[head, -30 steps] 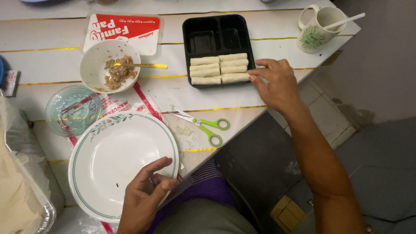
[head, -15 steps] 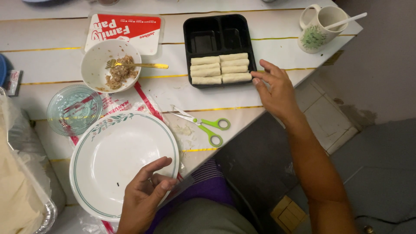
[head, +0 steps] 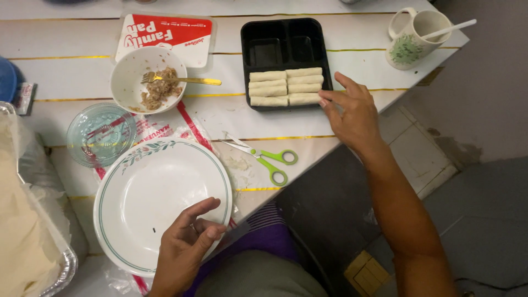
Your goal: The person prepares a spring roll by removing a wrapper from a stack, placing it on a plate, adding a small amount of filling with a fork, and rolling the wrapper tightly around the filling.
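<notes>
My right hand [head: 352, 113] rests at the right edge of a black plastic tray [head: 275, 33], its fingertips touching the end of the pale rolled wrappers [head: 286, 87] lined up in the tray's front part. It holds nothing. My left hand [head: 187, 245] lies on the near rim of a large empty white plate [head: 148, 192] with a green border, fingers loosely curled and empty. Behind the plate stands a white bowl [head: 132, 71] with brown filling and a gold fork [head: 184, 80] in it.
Green-handled scissors [head: 264, 157] lie between plate and tray. A clear glass dish [head: 102, 133] sits left of the plate. A foil pan [head: 33, 220] of pale wrappers is at far left. A mug [head: 412, 33] with a spoon stands at the table's back right corner, beside the table's angled edge.
My right hand has drawn back slightly from the tray, toward the table edge, its fingertips still at the rolls. The left hand has stayed on the plate rim.
</notes>
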